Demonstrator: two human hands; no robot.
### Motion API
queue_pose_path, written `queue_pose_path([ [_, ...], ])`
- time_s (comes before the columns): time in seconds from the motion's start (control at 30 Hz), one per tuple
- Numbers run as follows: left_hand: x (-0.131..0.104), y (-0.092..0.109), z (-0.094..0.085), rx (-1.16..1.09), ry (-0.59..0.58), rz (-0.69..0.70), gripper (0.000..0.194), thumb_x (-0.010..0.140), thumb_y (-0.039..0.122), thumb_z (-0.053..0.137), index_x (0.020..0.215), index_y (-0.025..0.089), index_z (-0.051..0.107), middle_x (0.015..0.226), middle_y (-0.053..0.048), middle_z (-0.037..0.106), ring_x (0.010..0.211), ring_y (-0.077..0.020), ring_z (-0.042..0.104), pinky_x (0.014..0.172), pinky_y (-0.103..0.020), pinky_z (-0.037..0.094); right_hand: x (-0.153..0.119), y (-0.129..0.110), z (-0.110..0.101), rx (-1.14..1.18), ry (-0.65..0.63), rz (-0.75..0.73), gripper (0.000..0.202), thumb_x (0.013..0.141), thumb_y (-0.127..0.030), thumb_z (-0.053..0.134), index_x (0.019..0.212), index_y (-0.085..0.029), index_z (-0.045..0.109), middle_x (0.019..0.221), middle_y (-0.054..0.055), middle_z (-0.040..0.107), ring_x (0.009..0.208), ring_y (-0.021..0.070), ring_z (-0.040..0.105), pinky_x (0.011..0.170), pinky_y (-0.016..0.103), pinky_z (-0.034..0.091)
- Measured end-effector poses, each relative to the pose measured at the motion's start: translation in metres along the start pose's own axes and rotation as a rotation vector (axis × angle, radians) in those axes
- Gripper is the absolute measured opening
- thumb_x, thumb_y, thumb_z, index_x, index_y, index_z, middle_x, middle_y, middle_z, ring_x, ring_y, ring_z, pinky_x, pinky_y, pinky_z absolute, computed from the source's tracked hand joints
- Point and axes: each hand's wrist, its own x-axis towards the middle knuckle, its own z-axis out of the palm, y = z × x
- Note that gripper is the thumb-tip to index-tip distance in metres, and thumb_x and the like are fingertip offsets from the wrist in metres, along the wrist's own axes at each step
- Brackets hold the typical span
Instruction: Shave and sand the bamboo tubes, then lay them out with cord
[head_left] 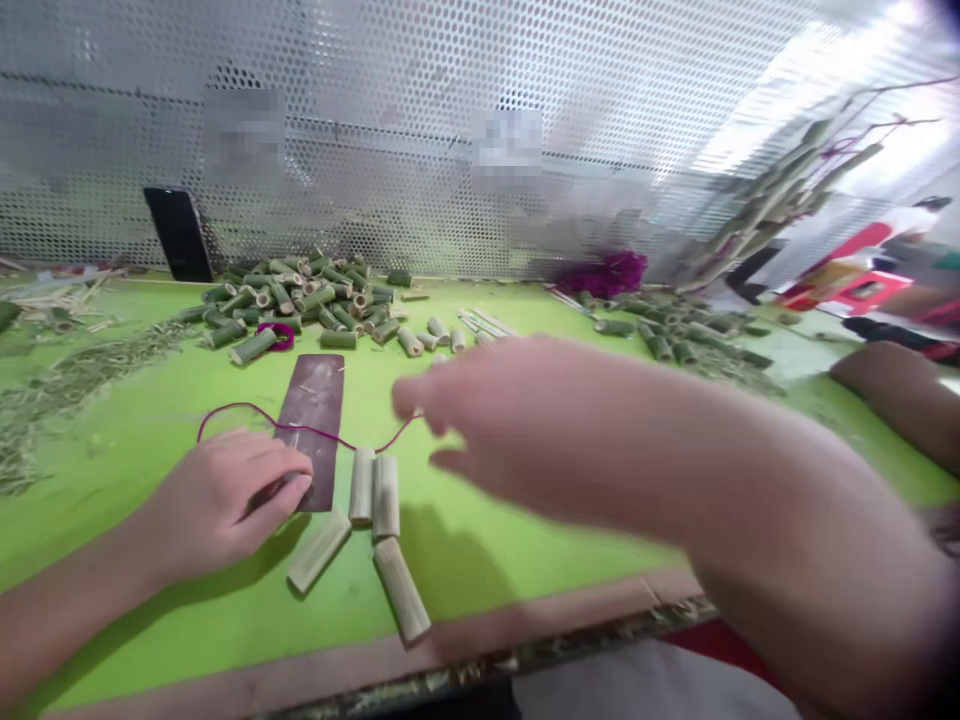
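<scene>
My left hand (232, 490) rests on the green tabletop at the left with its fingers curled and its thumb pressed toward them. What it pinches, if anything, is hidden. A dark sandpaper-like strip (315, 385) lies by its fingertips. My right hand (480, 405) hovers over the table, smeared by motion, so its fingers are unclear. A thin purple cord (307, 430) runs from beside my left hand, past the tops of two upright-lying peeled bamboo pieces (361, 487), toward my right hand. Below lie a tilted bamboo piece (319, 553) and another (402, 590).
Green bamboo segments (307, 290) are heaped at the back, with a purple cord loop (281, 336) among them. A phone (178, 235) leans on the perforated panel (420, 200). Shavings (67, 390) lie left, a purple bundle (607, 273) back right. Another person's arm (892, 395) is at right.
</scene>
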Motion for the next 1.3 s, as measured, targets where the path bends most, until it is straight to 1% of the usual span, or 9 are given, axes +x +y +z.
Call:
queue_pose_path([
  [0.07,0.002,0.000,0.001,0.016,0.009,0.014,0.032,0.106,0.032,0.046,0.096,0.023,0.075,0.085,0.002,0.078,0.073,-0.0163,0.070,0.071,-0.031,0.049,0.030,0.022,-0.007,-0.041,-0.095,0.089,0.017,0.091,-0.022,0.072,0.107,-0.028,0.077,0.093,0.002,0.077,0.072,0.0210,0.069,0.069,0.036,0.057],
  [0.13,0.002,0.000,0.003,0.033,0.017,0.020,0.034,0.107,0.032,0.045,0.094,0.022,0.075,0.085,0.001,0.078,0.073,-0.0165,0.071,0.070,-0.031,0.051,0.058,0.052,0.001,-0.060,-0.050,0.198,0.017,0.094,-0.029,0.068,0.107,-0.024,0.078,0.094,0.006,0.077,0.075,0.0243,0.071,0.069,0.039,0.056],
  [0.37,-0.002,-0.004,0.009,0.041,0.028,-0.008,0.034,0.108,0.032,0.045,0.096,0.023,0.076,0.083,0.002,0.079,0.072,-0.0152,0.072,0.068,-0.028,0.054,0.084,0.120,0.078,-0.024,0.119,0.320,0.032,0.103,-0.035,0.047,0.111,-0.022,0.075,0.094,0.009,0.078,0.079,0.0259,0.071,0.067,0.036,0.053],
  [0.43,-0.002,-0.005,0.009,0.039,0.022,-0.013,0.031,0.107,0.033,0.047,0.098,0.024,0.075,0.087,0.002,0.079,0.075,-0.0158,0.073,0.071,-0.028,0.055,0.082,0.127,0.086,-0.028,0.158,0.351,0.032,0.103,-0.030,0.045,0.114,-0.019,0.073,0.093,0.011,0.078,0.077,0.0259,0.071,0.065,0.035,0.053],
  [0.53,-0.001,-0.005,0.005,0.031,0.023,-0.030,0.029,0.106,0.035,0.049,0.098,0.025,0.075,0.086,0.003,0.079,0.074,-0.0153,0.073,0.070,-0.027,0.055,0.080,0.133,0.086,-0.021,0.197,0.309,0.036,0.100,-0.022,0.044,0.126,-0.018,0.069,0.116,0.014,0.076,0.087,0.0258,0.073,0.069,0.036,0.056],
  [0.67,0.001,-0.003,0.001,0.019,0.037,-0.043,0.026,0.105,0.036,0.052,0.098,0.027,0.075,0.085,0.005,0.078,0.073,-0.0137,0.072,0.069,-0.024,0.054,0.076,0.135,0.087,-0.012,0.161,0.035,0.049,0.093,-0.008,0.046,0.133,-0.026,0.068,0.143,0.004,0.065,0.125,0.0240,0.064,0.102,0.039,0.053],
  [0.8,0.000,-0.002,0.000,0.012,0.030,-0.048,0.028,0.106,0.037,0.051,0.097,0.027,0.076,0.085,0.003,0.078,0.073,-0.0149,0.072,0.069,-0.025,0.055,0.074,0.129,0.096,0.079,0.104,-0.197,0.048,0.085,-0.005,0.051,0.124,-0.021,0.074,0.138,0.007,0.069,0.130,0.0265,0.061,0.119,0.048,0.040],
  [1.07,-0.001,-0.005,0.004,0.008,0.016,-0.027,0.033,0.107,0.034,0.047,0.097,0.024,0.077,0.087,0.000,0.080,0.075,-0.0173,0.074,0.070,-0.028,0.057,0.072,0.146,0.091,0.261,0.203,-0.030,0.024,0.082,-0.028,0.066,0.104,-0.022,0.076,0.111,0.010,0.075,0.108,0.0313,0.067,0.105,0.051,0.049],
  [1.3,0.000,-0.005,-0.003,0.059,0.020,-0.027,0.036,0.106,0.034,0.046,0.094,0.026,0.079,0.087,0.000,0.081,0.076,-0.0188,0.075,0.069,-0.030,0.058,0.073,0.168,0.087,0.606,0.441,0.239,0.039,0.093,-0.052,0.052,0.105,-0.018,0.067,0.097,0.010,0.073,0.084,0.0231,0.068,0.078,0.039,0.056],
])
